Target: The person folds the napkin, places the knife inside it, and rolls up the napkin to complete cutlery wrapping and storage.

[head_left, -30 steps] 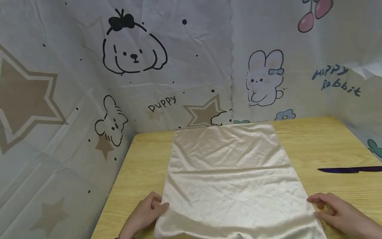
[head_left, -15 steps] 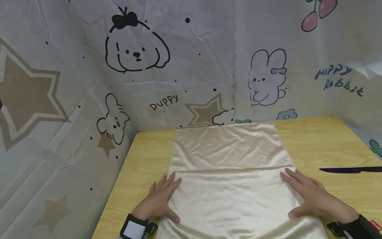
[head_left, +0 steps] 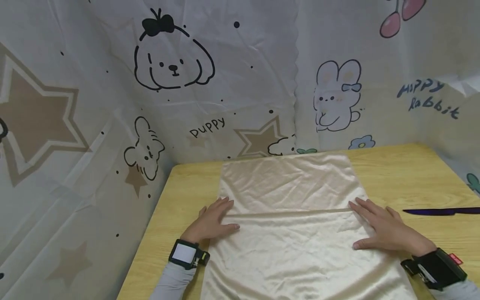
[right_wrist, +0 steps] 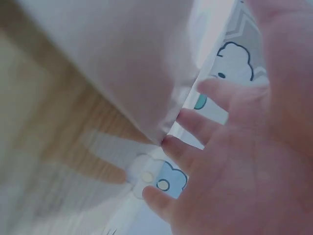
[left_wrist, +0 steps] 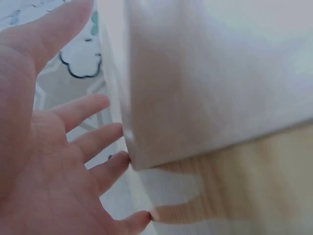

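Note:
A shiny cream satin cloth [head_left: 296, 254] is spread over the wooden table, with a crease running across its middle and ripples toward the front. At its left edge my left hand [head_left: 210, 223] lies with fingers spread, thumb over the fabric near the crease. Opposite it, my right hand [head_left: 388, 229] is on the right edge, fingers extended and thumb apart. The left wrist view has the left palm [left_wrist: 54, 161] with straight fingers right at a cloth corner [left_wrist: 171, 112]. Likewise the right wrist view has the right palm [right_wrist: 230, 161] beside a corner of the cloth [right_wrist: 127, 54].
A dark purple knife [head_left: 438, 211] lies on the table [head_left: 187, 187] to the right of the cloth, beyond my right hand. White sheeting [head_left: 255, 75] printed with cartoon animals and stars hangs behind the table and along its left side. Black camera straps wrap both wrists.
Both hands have left the cloth's lower side edges, where their fingers pinched it, and moved forward along the sides to the crease, with fingers now spread. The cloth has stayed nearly in place.

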`<action>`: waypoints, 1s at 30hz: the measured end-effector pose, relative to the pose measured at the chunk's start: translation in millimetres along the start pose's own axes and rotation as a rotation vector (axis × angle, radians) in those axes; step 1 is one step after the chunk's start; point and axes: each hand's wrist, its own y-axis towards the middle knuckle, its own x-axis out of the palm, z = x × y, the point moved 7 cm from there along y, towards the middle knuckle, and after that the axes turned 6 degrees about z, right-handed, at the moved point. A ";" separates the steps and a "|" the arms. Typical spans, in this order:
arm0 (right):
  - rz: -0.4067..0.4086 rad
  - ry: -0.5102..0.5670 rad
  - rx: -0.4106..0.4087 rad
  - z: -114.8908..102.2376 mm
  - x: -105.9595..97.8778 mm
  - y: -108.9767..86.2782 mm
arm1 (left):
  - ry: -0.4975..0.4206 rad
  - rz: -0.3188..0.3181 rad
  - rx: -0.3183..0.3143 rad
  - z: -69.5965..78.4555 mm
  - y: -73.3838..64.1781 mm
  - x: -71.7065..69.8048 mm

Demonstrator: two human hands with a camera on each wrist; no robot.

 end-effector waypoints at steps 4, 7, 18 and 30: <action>-0.027 0.009 0.019 0.7 4.6 9.2 | 0.014 -0.037 -0.040 -14.3 8.2 8.0; -0.035 0.020 0.026 -5.4 1.8 14.0 | -0.035 -0.026 -0.049 -19.6 8.4 7.0; -0.053 0.093 -0.541 -216.1 34.9 22.9 | -0.592 0.201 -0.282 -77.5 18.5 -22.3; -0.205 -0.163 -0.792 -374.7 140.5 35.1 | -1.419 0.200 -0.265 -111.4 10.7 -17.1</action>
